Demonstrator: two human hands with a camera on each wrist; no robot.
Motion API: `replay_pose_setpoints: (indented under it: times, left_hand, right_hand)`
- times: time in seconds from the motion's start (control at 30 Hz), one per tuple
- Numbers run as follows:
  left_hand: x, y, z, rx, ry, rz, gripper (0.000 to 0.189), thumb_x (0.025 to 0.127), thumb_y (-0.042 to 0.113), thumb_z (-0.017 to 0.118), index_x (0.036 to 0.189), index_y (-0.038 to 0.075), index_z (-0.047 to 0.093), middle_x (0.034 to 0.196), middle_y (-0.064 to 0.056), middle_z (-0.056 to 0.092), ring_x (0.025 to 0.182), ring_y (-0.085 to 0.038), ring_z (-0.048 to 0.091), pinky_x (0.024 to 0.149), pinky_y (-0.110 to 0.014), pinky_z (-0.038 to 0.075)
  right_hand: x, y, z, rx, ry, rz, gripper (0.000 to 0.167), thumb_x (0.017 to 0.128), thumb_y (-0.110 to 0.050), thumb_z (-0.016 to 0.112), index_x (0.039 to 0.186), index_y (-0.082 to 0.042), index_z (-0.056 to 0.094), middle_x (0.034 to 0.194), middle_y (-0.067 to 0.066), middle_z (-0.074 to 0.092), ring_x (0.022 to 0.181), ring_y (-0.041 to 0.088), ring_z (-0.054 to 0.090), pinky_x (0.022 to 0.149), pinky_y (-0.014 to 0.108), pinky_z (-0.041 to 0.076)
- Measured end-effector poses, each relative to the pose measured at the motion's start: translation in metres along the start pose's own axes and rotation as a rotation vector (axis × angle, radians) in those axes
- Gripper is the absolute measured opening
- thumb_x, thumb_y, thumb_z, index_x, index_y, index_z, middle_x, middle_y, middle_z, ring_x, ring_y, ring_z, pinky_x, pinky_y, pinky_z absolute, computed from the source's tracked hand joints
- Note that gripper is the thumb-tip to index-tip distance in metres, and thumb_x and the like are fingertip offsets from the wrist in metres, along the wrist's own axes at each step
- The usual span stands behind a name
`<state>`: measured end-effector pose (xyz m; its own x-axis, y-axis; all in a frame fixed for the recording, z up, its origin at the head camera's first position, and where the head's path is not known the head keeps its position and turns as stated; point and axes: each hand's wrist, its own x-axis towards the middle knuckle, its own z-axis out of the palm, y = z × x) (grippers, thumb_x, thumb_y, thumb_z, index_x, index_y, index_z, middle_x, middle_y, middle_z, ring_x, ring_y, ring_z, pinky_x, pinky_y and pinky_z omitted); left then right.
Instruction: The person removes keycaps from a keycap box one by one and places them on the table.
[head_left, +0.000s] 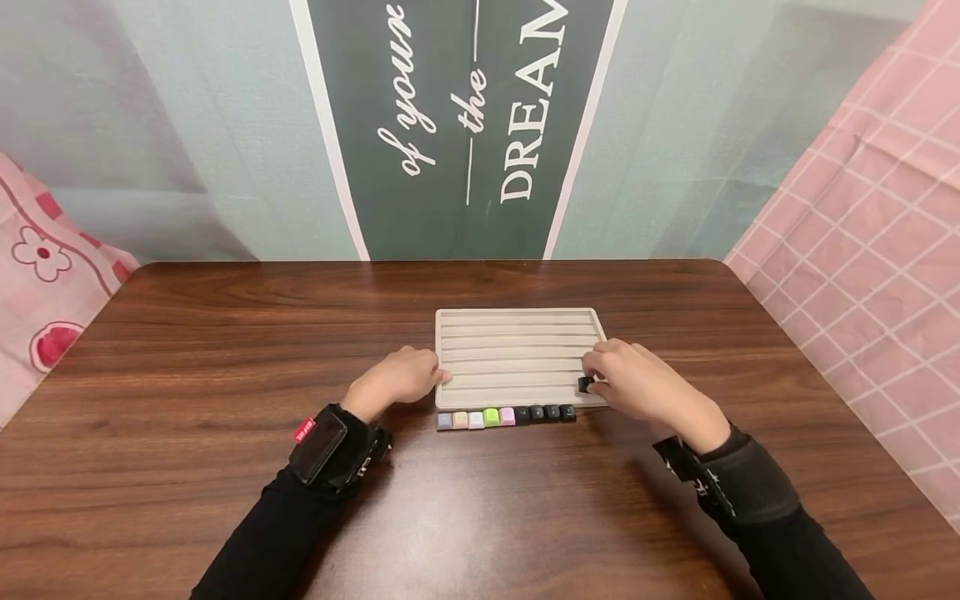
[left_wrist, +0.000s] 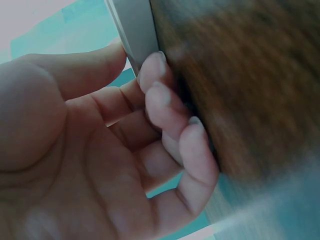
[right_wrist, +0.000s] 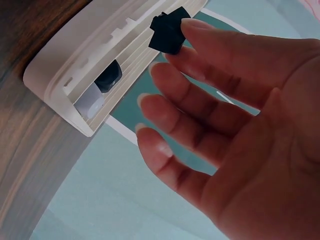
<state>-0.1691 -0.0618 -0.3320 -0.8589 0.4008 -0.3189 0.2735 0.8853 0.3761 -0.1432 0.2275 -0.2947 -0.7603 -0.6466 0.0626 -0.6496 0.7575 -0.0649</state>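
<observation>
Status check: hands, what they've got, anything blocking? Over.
Left hand grips tray by left edge. Right hand pinches black keycap near tray's right end. Keycap row along near side. No obstruction seen.

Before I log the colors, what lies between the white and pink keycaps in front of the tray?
The head view shows the green keycap between them.

My head view looks forward and down across the wood-grain table (head_left: 450, 517); the wrist views sit close, facing the left hand (left_wrist: 110, 145) and right hand (right_wrist: 250, 135) — all three catch the beige grooved tray (head_left: 513, 354).
</observation>
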Motion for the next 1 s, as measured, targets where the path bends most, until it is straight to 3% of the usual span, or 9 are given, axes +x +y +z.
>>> replay_pose_setpoints:
  times: [0.57, 1.0]
  left_hand:
    - [-0.001, 0.003, 0.001, -0.009, 0.0, -0.016, 0.026, 0.096, 0.027, 0.047, 0.085, 0.006, 0.058, 0.078, -0.006, 0.053, 0.072, -0.02, 0.048, 0.069, -0.034, 0.04]
    - [-0.001, 0.004, 0.002, -0.01, -0.008, -0.019, 0.026, 0.096, 0.026, 0.047, 0.087, 0.005, 0.059, 0.078, -0.005, 0.053, 0.072, -0.02, 0.048, 0.069, -0.033, 0.039]
  right_hand:
    - [-0.014, -0.005, 0.0, 0.023, -0.037, -0.029, 0.021, 0.073, -0.002, 0.073, 0.071, -0.014, 0.055, 0.072, -0.003, 0.048, 0.062, 0.009, 0.045, 0.055, 0.027, 0.039]
    - [-0.018, -0.004, 0.009, 0.054, -0.017, -0.084, 0.027, 0.072, 0.0, 0.073, 0.068, -0.016, 0.052, 0.071, -0.005, 0.046, 0.064, 0.008, 0.045, 0.057, 0.026, 0.039]
